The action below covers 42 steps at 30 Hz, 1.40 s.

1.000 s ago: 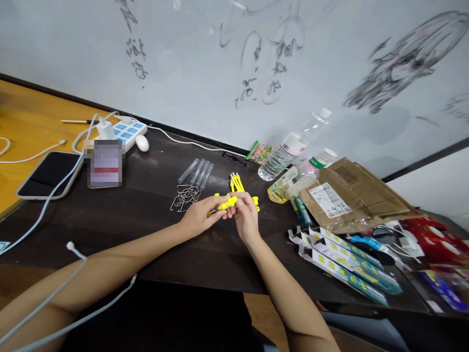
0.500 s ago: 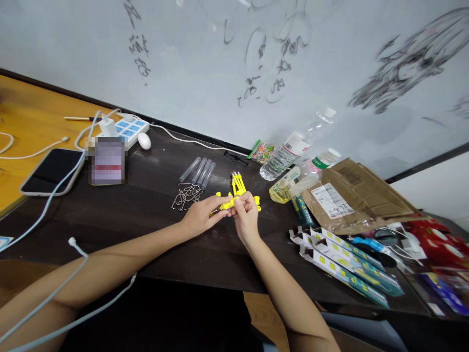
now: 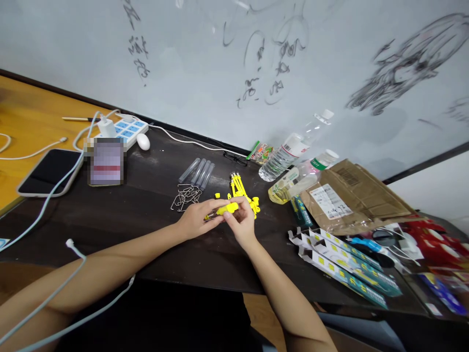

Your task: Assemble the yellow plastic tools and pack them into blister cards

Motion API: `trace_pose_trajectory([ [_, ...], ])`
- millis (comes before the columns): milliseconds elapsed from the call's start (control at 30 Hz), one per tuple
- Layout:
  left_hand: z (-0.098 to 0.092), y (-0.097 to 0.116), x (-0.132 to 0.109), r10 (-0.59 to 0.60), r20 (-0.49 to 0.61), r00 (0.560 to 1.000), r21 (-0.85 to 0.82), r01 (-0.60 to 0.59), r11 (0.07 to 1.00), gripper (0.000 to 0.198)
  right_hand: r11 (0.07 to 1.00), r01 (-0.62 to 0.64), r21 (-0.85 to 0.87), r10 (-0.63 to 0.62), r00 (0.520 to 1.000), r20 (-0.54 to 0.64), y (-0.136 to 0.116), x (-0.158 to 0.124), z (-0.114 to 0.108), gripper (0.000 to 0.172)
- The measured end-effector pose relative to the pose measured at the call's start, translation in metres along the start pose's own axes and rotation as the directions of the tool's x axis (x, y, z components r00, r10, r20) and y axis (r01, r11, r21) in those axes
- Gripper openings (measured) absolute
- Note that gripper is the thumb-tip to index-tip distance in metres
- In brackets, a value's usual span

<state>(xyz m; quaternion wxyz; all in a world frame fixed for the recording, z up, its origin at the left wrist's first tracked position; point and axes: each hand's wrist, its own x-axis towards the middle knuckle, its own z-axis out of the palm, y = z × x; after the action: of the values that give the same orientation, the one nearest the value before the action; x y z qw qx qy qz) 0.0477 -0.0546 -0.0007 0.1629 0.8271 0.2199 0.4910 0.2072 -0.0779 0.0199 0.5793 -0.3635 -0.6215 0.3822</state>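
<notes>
Both hands meet over the middle of the dark table [image 3: 146,230]. My left hand [image 3: 198,219] pinches one end of a small yellow pen-like piece [image 3: 224,209], fingers closed on it. My right hand [image 3: 242,222] grips the other end of the same piece, fingers curled round it. Just behind the hands lies a bunch of similar yellow pieces [image 3: 240,188]. Left of them lie several clear plastic tubes [image 3: 198,171] and a heap of thin metal wire clips [image 3: 185,196].
Two plastic bottles [image 3: 293,151] lie on their sides by the whiteboard wall. A brown parcel [image 3: 351,195] and flat green-and-white packets [image 3: 344,264] sit at the right. At the left are a power strip [image 3: 126,131], a phone [image 3: 47,171] and white cables [image 3: 54,190].
Both hands have dropped slightly toward me with the yellow piece, which now lies more level between them. The view shifted a little.
</notes>
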Motion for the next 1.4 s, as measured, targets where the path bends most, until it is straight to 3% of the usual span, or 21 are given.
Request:
trace_pose_trajectory([
  [100, -0.001, 0.001, -0.001, -0.032, 0.026, 0.999, -0.006, 0.032, 0.999, 0.037, 1.000, 0.006, -0.015, -0.006, 1.000, 0.007, -0.001, -0.001, 0.000, 0.029],
  [200, -0.004, 0.001, -0.001, -0.138, 0.077, 0.987, -0.030, 0.141, 0.990, 0.043, 1.000, -0.016, 0.007, 0.016, 1.000, 0.009, -0.001, 0.001, -0.001, 0.027],
  [400, -0.005, -0.001, 0.001, -0.325, 0.262, 0.909, -0.212, 0.383, 0.899, 0.029, 0.987, -0.078, 0.141, 0.093, 0.990, -0.103, 0.006, 0.012, -0.012, 0.028],
  [500, -0.001, -0.003, 0.002, -0.436, 0.246, 0.866, -0.431, 0.500, 0.751, 0.030, 0.973, -0.111, 0.203, 0.137, 0.983, -0.120, 0.010, 0.017, -0.016, 0.026],
  [600, -0.001, -0.004, 0.005, -0.538, 0.198, 0.819, -0.586, 0.539, 0.605, 0.030, 0.972, -0.157, 0.174, 0.173, 0.982, -0.081, 0.016, 0.018, -0.017, 0.022],
  [700, -0.004, -0.007, 0.010, -0.639, 0.128, 0.759, -0.675, 0.538, 0.504, 0.032, 0.981, -0.191, 0.035, 0.191, 0.981, -0.010, 0.027, 0.014, -0.015, 0.020],
  [800, -0.008, -0.010, 0.014, -0.686, 0.085, 0.723, -0.717, 0.522, 0.462, 0.033, 0.970, -0.143, -0.195, 0.164, 0.982, 0.095, 0.038, 0.008, -0.010, 0.016],
  [933, -0.007, -0.011, 0.015, -0.688, 0.106, 0.718, -0.742, 0.517, 0.426, 0.033, 0.863, 0.067, -0.500, 0.065, 0.968, 0.243, 0.041, 0.004, -0.005, 0.011],
  [1067, -0.003, -0.013, 0.011, -0.670, 0.117, 0.733, -0.758, 0.502, 0.417, 0.030, 0.735, 0.234, -0.637, 0.003, 0.938, 0.348, 0.038, 0.004, -0.001, 0.017],
  [1267, -0.020, -0.015, 0.020, -0.656, 0.036, 0.754, -0.744, 0.459, 0.487, 0.013, 0.687, 0.284, -0.669, -0.017, 0.926, 0.376, 0.041, 0.003, -0.001, 0.019],
  [1400, -0.046, -0.018, 0.034, -0.645, -0.045, 0.763, -0.734, 0.413, 0.540, 0.026, 0.644, 0.314, -0.697, -0.016, 0.917, 0.399, 0.038, 0.008, -0.002, 0.020],
])
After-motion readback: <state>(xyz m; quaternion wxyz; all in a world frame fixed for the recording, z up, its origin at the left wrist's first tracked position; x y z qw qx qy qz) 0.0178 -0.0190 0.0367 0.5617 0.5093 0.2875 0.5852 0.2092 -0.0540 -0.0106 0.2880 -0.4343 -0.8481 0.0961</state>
